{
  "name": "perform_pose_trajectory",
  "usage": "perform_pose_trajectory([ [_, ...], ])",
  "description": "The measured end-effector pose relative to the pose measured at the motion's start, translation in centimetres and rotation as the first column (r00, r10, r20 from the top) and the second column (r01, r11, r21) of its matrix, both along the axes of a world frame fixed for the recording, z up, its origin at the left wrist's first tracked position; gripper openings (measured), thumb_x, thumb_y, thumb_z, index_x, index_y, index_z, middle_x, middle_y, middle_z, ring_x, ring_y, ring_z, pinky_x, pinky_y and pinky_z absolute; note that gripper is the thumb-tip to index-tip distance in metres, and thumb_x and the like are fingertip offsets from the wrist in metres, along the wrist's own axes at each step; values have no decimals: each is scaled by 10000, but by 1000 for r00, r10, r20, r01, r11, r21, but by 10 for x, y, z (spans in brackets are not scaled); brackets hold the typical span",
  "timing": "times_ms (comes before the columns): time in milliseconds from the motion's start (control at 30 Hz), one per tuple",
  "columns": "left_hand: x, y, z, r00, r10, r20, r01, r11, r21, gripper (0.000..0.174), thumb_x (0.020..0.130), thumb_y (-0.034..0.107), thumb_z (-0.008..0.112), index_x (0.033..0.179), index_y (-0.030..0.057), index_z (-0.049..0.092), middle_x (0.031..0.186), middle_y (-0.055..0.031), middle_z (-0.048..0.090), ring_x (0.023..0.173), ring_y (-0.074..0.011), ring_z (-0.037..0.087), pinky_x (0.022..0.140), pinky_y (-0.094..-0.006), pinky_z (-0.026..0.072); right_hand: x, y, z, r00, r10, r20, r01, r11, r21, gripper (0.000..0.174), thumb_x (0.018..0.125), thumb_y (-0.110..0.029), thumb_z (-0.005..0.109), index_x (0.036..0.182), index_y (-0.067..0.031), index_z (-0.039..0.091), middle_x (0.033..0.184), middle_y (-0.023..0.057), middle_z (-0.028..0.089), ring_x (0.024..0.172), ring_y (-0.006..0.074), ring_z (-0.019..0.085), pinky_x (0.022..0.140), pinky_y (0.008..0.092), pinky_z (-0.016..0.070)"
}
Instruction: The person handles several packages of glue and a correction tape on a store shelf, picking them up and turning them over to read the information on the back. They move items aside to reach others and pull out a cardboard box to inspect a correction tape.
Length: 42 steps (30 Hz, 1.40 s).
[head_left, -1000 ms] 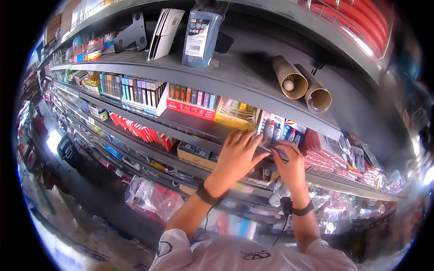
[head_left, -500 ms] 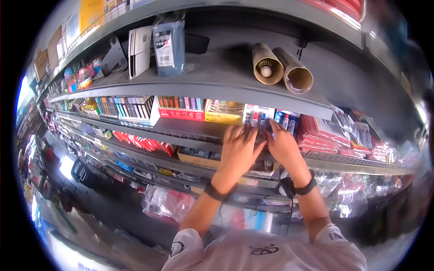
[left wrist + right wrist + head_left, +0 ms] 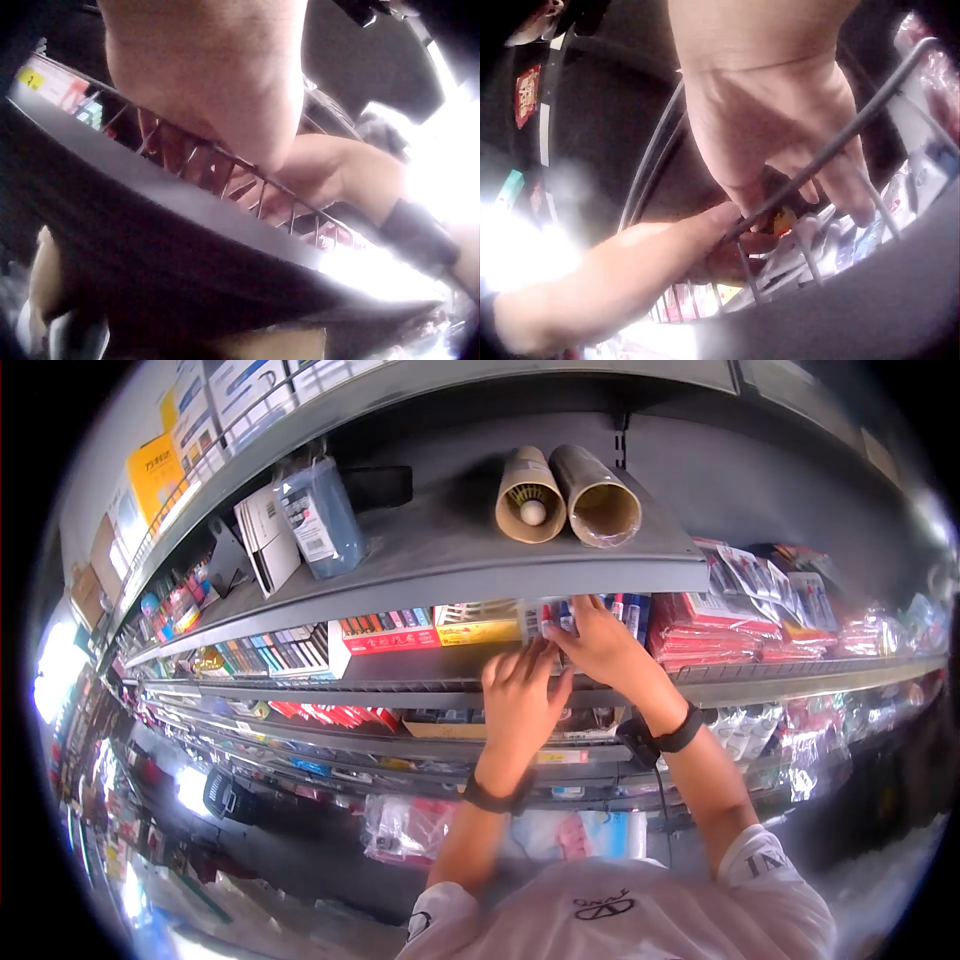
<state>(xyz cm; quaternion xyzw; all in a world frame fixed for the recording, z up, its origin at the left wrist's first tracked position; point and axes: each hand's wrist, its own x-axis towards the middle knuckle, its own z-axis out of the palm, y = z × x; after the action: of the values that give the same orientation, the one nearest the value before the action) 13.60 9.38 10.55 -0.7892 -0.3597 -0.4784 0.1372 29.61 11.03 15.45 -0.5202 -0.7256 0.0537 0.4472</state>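
Both hands are at a row of carded packs (image 3: 530,622) standing on the middle shelf, with red- and blue-capped tubes showing. My right hand (image 3: 605,645) reaches in over the packs, fingers extended. In the right wrist view its fingertips (image 3: 855,206) point down at the cards behind a wire guard (image 3: 802,176). Lower and to the left, my left hand (image 3: 520,695) has its fingers spread at the front of the packs, thumb apart. Its fingertips lie close beside the right hand's thumb. The hands cover much of the packs.
Left of the packs stand a yellow box (image 3: 480,631) and a red box (image 3: 385,641) of small cartons. Red plastic-wrapped packets (image 3: 700,630) are stacked to the right. The upper shelf (image 3: 450,580) overhangs, carrying two cardboard tubes (image 3: 600,515) and a blue pouch (image 3: 335,525).
The head view has swung so the shelves sit further left and more level. The right hand has moved up and inward over the packs, while the left stays at their front.
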Motion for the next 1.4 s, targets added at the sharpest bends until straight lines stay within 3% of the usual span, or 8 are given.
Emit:
perform_pose_trajectory([
  [167, 1, -1, 1, 1000, -4, -10, 4, 1000, -7, 315, 890, 212, 689, 1179, 87, 680, 1234, -81, 706, 1077, -235, 655, 1026, -418, 392, 4, 6, -4, 988, -104, 116, 90, 988, 124, 577, 902, -295, 699, 1293, 69, 478, 1217, 352, 571, 1144, 514, 544, 941, 520, 472],
  [367, 1, 2, -3, 999, 24, -45, -24, 1000, 1, 342, 896, 266, 688, 1198, 105, 676, 1227, -71, 695, 1092, -243, 636, 1020, -434, 396, 4, 11, 1, 997, 31, 71, -33, 999, 37, 579, 898, -285, 704, 1319, 40, 475, 1223, 335, 575, 1134, 512, 551, 955, 515, 474],
  [467, 3, -3, 1, 999, 32, -34, -33, 999, -42, 330, 903, 226, 672, 1209, 104, 687, 1250, -65, 702, 1116, -227, 643, 1064, -431, 373, 3, 5, -6, 997, -53, 48, 40, 968, 248, 451, 918, -242, 659, 1203, 92, 551, 1153, 341, 589, 1125, 532, 547, 961, 526, 502],
  [567, 2, -1, -2, 998, 31, -46, -33, 998, -51, 348, 909, 238, 666, 1235, 118, 689, 1270, -60, 694, 1126, -226, 637, 1094, -435, 356, 16, -17, -12, 926, -300, 230, 246, 939, 239, 367, 929, -194, 609, 1164, 88, 593, 1145, 313, 629, 1112, 475, 603, 943, 475, 532],
  [700, 4, -3, -2, 997, 66, -48, -69, 997, -45, 353, 912, 239, 664, 1258, 173, 702, 1334, -63, 660, 1089, -248, 635, 1120, -463, 339, 36, -35, -16, 736, -437, 518, 363, 899, 244, 397, 836, -89, 606, 1188, 93, 613, 1238, 319, 624, 1087, 375, 668, 848, 404, 575],
  [900, 6, -2, -2, 992, 97, -74, -98, 995, -7, 331, 918, 240, 659, 1243, 228, 723, 1359, -45, 643, 1080, -241, 622, 1122, -467, 334, 41, -39, -2, 801, -291, 523, 298, 952, 74, 480, 807, -52, 626, 1278, 35, 600, 1354, 358, 543, 1066, 363, 690, 788, 389, 598],
  [1100, 4, -1, -3, 992, 87, -89, -90, 996, -24, 322, 940, 247, 638, 1251, 237, 721, 1378, -37, 628, 1082, -237, 611, 1127, -466, 324, 53, -28, -8, 768, -261, 585, 208, 965, 158, 526, 797, -38, 622, 1322, -30, 587, 1395, 403, 481, 1021, 362, 710, 754, 388, 606],
  [1400, 4, -5, -1, 987, 116, -112, -121, 992, -41, 311, 957, 265, 619, 1247, 240, 727, 1398, -28, 623, 1052, -221, 614, 1145, -455, 311, 48, -39, -8, 754, -333, 566, 318, 939, 129, 532, 783, -43, 638, 1308, 23, 576, 1356, 412, 506, 957, 363, 726, 730, 373, 608],
])
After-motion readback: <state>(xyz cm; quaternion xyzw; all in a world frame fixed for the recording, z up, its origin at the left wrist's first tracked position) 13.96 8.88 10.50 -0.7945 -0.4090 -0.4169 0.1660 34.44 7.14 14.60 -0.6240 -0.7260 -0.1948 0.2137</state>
